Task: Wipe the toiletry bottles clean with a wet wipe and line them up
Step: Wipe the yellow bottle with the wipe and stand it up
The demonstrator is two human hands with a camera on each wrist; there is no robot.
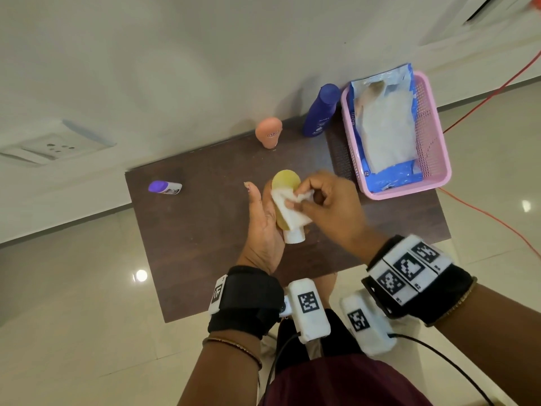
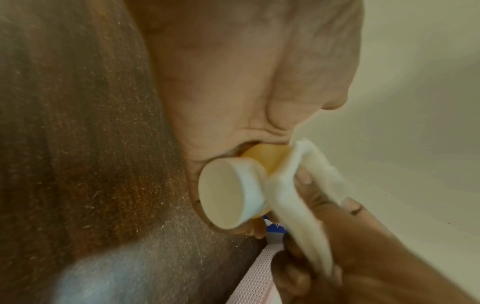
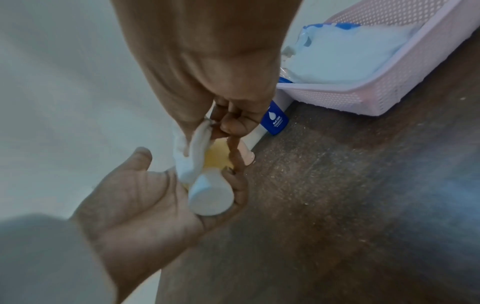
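Note:
A yellow bottle point(image 1: 285, 180) with a white cap point(image 2: 228, 193) lies in my left hand point(image 1: 265, 221) above the middle of the dark table point(image 1: 199, 247), cap toward me. The fingers curl under and round the bottle while the thumb sticks up. My right hand point(image 1: 325, 206) pinches a white wet wipe point(image 1: 288, 205) and presses it against the bottle's side. In the right wrist view the wipe point(image 3: 191, 156) drapes over the yellow body point(image 3: 217, 157) just above the cap. An orange bottle point(image 1: 268, 132) and a blue bottle point(image 1: 320, 110) stand at the table's far edge. A small purple-capped bottle point(image 1: 164, 187) lies at the left.
A pink basket point(image 1: 436, 136) at the far right of the table holds an opened blue pack of wipes point(image 1: 386, 127). The table stands against a white wall. An orange cable point(image 1: 497, 92) runs across the tiled floor on the right.

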